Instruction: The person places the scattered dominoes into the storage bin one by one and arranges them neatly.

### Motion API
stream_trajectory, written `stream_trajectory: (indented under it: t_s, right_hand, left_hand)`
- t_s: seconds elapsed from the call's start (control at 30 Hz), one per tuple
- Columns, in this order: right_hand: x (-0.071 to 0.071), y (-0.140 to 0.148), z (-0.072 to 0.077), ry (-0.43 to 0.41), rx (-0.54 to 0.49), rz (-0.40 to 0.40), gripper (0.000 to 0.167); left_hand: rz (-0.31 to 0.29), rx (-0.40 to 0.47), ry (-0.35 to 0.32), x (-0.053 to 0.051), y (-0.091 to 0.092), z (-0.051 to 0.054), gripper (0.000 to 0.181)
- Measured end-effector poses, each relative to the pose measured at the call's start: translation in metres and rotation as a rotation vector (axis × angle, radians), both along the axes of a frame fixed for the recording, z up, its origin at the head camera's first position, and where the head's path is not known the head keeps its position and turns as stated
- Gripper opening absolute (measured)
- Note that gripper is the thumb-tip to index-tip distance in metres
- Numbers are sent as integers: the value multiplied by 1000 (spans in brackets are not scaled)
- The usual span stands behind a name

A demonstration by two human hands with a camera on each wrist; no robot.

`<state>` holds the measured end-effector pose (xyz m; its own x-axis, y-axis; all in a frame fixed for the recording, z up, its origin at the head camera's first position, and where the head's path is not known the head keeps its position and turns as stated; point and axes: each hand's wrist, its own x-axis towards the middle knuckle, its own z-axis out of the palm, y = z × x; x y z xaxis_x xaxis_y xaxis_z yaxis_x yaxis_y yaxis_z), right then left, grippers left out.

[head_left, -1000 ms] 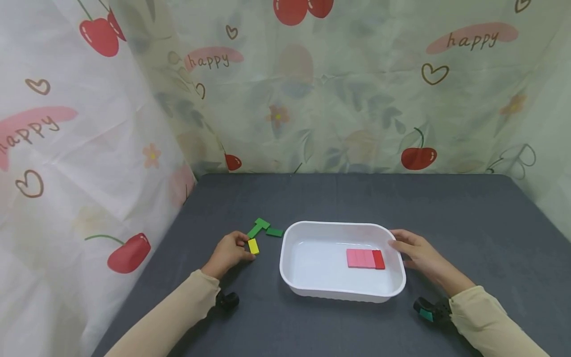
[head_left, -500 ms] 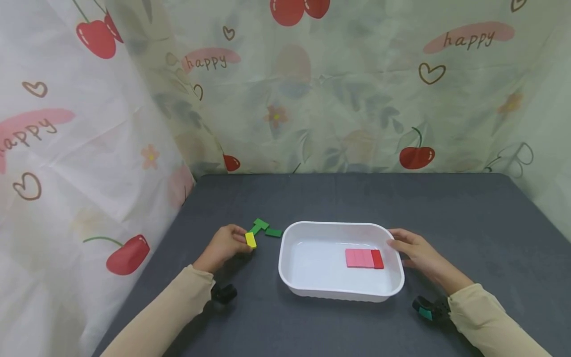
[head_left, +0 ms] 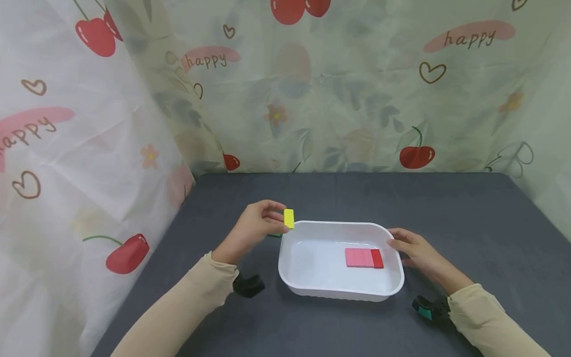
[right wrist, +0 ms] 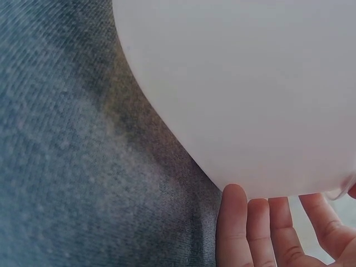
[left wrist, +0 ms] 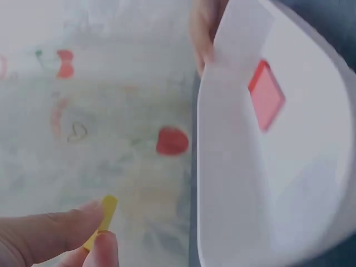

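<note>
The left hand (head_left: pixel 256 225) pinches the yellow block (head_left: pixel 289 218) between thumb and fingers, holding it up off the tabletop (head_left: pixel 468 213), by the back left corner of the white tray (head_left: pixel 312 265) as the head view shows it. The right hand (head_left: pixel 415 250) grips the tray's right end, its thumb at the rim and its fingers against the outer wall. In the tray, toward that end, pink blocks (head_left: pixel 359 258) lie side by side, with a red block (head_left: pixel 377 258) touching them on the right. A green block (head_left: pixel 275 235) shows partly behind the left hand.
</note>
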<state>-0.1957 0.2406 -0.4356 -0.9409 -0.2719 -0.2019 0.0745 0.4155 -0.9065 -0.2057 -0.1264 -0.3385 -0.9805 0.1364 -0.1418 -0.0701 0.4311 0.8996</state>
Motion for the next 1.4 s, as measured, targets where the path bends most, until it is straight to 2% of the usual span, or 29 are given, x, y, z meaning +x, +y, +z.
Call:
stream_trajectory:
  t_s: [0.1, 0.23, 0.37, 0.6, 0.77, 0.87, 1.03, 1.23, 1.4]
  right_hand:
    - [0, 0, -1, 6, 0, -4, 56]
    - [0, 0, 0, 6, -1, -9, 56]
    - [0, 0, 1, 1, -4, -15, 56]
    - [0, 0, 1, 6, -7, -14, 56]
    - [0, 0, -1, 8, -7, -16, 56]
    - [0, 0, -1, 13, -5, -11, 56]
    - [1, 0, -1, -1, -10, -23, 58]
    - [1, 0, 0, 2, -20, -7, 57]
    - [0, 1, -1, -3, -19, -13, 56]
  left_hand:
    - [-56, 20, 17, 5, 19, 2, 48]
    - [-121, 36, 18, 10, 41, -5, 48]
    - [-153, 40, 13, 14, 60, -20, 47]
    - [-184, 76, -53, 13, 78, -48, 44]
    - [-173, 11, -85, 7, 83, -70, 40]
    - [-171, -26, -96, 4, 84, -78, 40]
    - [-172, -77, -102, 2, 86, -85, 41]
    - [-159, -92, -115, 1, 87, -86, 40]
    - [-150, -109, -99, 0, 88, -87, 39]
